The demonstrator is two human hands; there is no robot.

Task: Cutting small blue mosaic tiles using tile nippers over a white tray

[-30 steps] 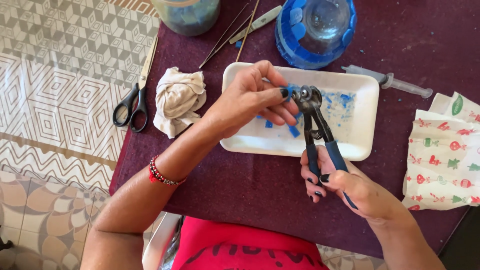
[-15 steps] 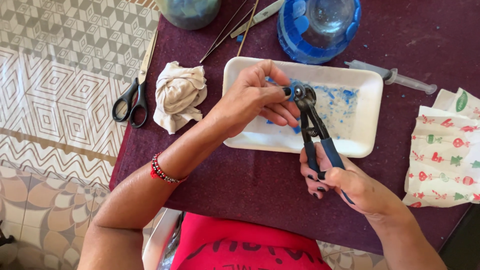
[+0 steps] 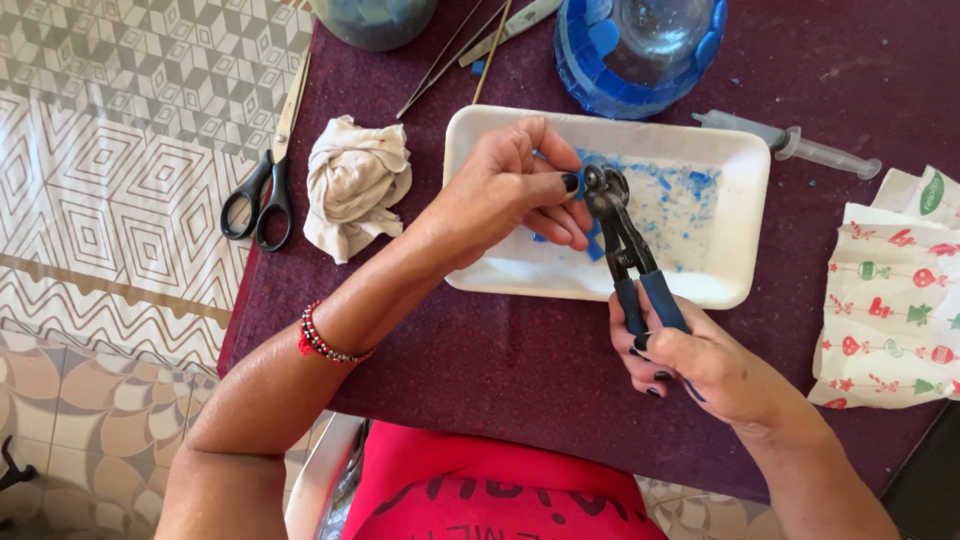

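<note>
My right hand (image 3: pixel 700 365) grips the blue handles of a pair of wheeled nippers (image 3: pixel 625 245), whose round jaws point up over a white foam tray (image 3: pixel 735 275). My left hand (image 3: pixel 510 195) pinches a small blue tile piece (image 3: pixel 581 186) and holds it at the nipper jaws. Blue chips and dust lie scattered in the tray. Both hands hover above the tray's left half, over a dark maroon table cover (image 3: pixel 480 360).
Black-handled scissors (image 3: pixel 262 195) lie at the table's left edge beside a crumpled beige cloth (image 3: pixel 352 185). A blue mosaic-covered glass vessel (image 3: pixel 640 45), thin sticks (image 3: pixel 455 50), a syringe (image 3: pixel 790 145) and patterned paper napkins (image 3: pixel 895 290) sit around the tray.
Both hands and the nippers stay over the tray, with only slight shifts; the left fingers still hold the blue piece at the jaws.
</note>
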